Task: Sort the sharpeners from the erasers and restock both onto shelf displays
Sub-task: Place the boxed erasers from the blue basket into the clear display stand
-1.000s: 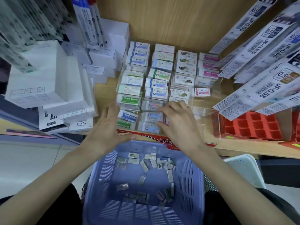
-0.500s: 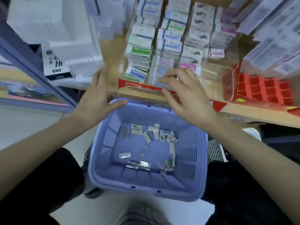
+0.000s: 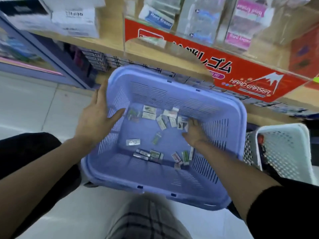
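We had the lavender basket [image 3: 172, 78] in front of us, just below the front edge of the wooden shelf [image 3: 107, 44]. Our left grip [image 3: 96, 118] lay at the basket's left rim. Its fingers were straight and apart, pointing toward the far corner, its thumb reached in over the slotted wall, and it held nothing.

Our right grip [image 3: 195, 133] was down inside the basket near the right wall, with its fingertips among the small packets [image 3: 162, 124] on the basket floor. The back of the hand hid the fingers, so we could not tell whether they were clamped on a packet or only touching one.

The packets lay scattered. One cluster sat toward the far side, a single silver one lay apart near the middle left, and a short row ran along the near wall, with a few more at the near right. They were too small and blurred for us to tell sharpeners from erasers.

On the shelf stood a red display [image 3: 241, 75] printed "HARD ERASER", with eraser packs [image 3: 158, 19] in blue and pink standing in clear compartments behind it. White boxes [image 3: 74, 19] were stacked on the shelf to its left.

A lower shelf [image 3: 103, 59] held rows of small boxes. A white basket [image 3: 284, 152] with a perforated wall stood just to the right of the lavender one. Checked trousers [image 3: 146, 221] showed below, and a black sleeve [image 3: 284, 213] covered our right forearm.
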A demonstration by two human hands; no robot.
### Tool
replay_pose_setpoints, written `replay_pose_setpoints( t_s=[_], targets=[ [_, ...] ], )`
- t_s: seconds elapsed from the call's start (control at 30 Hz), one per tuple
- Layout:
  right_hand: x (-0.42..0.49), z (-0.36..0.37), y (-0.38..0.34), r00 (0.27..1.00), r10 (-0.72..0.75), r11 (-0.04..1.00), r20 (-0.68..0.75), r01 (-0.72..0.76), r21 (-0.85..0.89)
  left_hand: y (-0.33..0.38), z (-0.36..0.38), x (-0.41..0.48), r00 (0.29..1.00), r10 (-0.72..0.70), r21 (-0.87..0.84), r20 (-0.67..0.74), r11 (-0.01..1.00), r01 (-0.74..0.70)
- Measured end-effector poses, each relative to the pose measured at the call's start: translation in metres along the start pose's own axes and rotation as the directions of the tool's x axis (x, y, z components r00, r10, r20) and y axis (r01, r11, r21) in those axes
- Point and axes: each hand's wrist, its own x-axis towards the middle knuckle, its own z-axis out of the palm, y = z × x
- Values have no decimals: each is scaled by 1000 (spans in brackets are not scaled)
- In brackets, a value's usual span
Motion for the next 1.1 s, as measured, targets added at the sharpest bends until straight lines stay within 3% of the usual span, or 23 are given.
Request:
replay_pose_setpoints(
  t_s=[0.1,0.2,0.33,0.5,0.67,0.77,0.83,0.97,1.1],
  targets=[
    [16,5,-2,995,17,999,-98,-22,-45,1,-1,-3,999,-7,-25,-31,1000,6],
    [7,29,-11,978,94,995,-188,-85,53,5,-2,-5,999,-42,-6,-25,999,42],
    [-4,53,-19,974,143,985,-177,-123,119,6,-3,-4,998,-53,9,-40,999,54],
    [-18,68,-21,984,61,994,-165,-46,97,6,-4,-4,998,-43,4,-35,999,43],
    [1,57,-28,931,343,909,-126,-295,295,4,-3,-4,999,-37,-7,-36,999,36],
    [8,51,-41,903,413,884,-118,-366,290,3,-2,-3,998,-38,-13,-43,999,37],
    [5,54,-44,910,380,903,-165,-325,282,3,-2,-3,998,-37,-12,-44,999,36],
    [-5,65,-30,963,134,983,-234,-98,158,1,-1,-2,998,-17,1,-58,1000,17],
    [-9,61,-20,967,75,990,-242,-44,130,1,-2,-2,998,-8,1,-69,1000,9]
  ],
)
